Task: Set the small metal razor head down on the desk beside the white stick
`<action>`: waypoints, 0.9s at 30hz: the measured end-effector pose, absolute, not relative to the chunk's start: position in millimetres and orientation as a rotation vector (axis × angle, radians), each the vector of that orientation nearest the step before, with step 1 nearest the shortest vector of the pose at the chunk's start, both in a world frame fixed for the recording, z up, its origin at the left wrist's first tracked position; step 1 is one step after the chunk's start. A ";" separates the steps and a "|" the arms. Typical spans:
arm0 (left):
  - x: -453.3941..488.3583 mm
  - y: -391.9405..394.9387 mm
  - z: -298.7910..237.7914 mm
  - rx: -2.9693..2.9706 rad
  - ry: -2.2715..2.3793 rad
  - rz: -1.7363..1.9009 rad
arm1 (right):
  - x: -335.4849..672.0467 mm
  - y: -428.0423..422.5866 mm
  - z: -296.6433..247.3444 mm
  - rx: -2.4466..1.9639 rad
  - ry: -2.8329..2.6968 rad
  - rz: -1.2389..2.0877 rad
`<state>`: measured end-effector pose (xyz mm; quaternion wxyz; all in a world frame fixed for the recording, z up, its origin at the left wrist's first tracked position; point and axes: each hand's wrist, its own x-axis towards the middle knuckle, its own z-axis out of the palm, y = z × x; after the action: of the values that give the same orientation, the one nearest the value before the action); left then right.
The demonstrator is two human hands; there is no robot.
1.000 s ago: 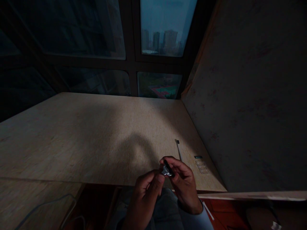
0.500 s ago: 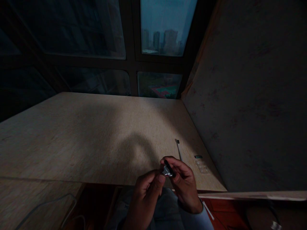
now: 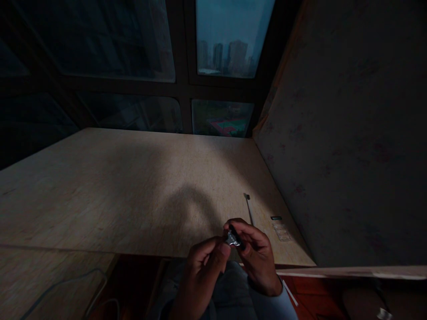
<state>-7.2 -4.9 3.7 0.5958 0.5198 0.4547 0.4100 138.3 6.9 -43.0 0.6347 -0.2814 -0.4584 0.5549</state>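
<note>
Low at centre, my left hand (image 3: 204, 270) and right hand (image 3: 258, 253) together pinch a silver-and-black piece (image 3: 235, 239) above the front edge of the worktop (image 3: 133, 186), which stretches broadly leftward; markings on the piece are illegibly small.

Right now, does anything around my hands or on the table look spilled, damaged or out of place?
Nothing stands out. Your left hand and right hand hold the small silver-and-black piece; the thin stick and clear item lie on the table, with no spill visible. It's too dim to rule out fine damage.
</note>
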 end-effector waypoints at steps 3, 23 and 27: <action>-8.5 -4.4 1.0 1.173 1.033 0.948 | 138.1 6.4 -42.6 -0.653 -1.052 1.271; -13.1 -4.6 -7.2 1.072 0.936 0.952 | 135.1 5.7 -37.0 -0.598 -0.972 1.386; -12.3 -3.9 -8.3 1.056 0.973 0.954 | 136.8 5.9 -40.7 -0.607 -0.983 1.400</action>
<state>-12.3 -3.9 -8.3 0.6509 0.4650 0.4286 0.4200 136.8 5.9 -40.7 0.6158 -0.2634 -0.4268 0.6077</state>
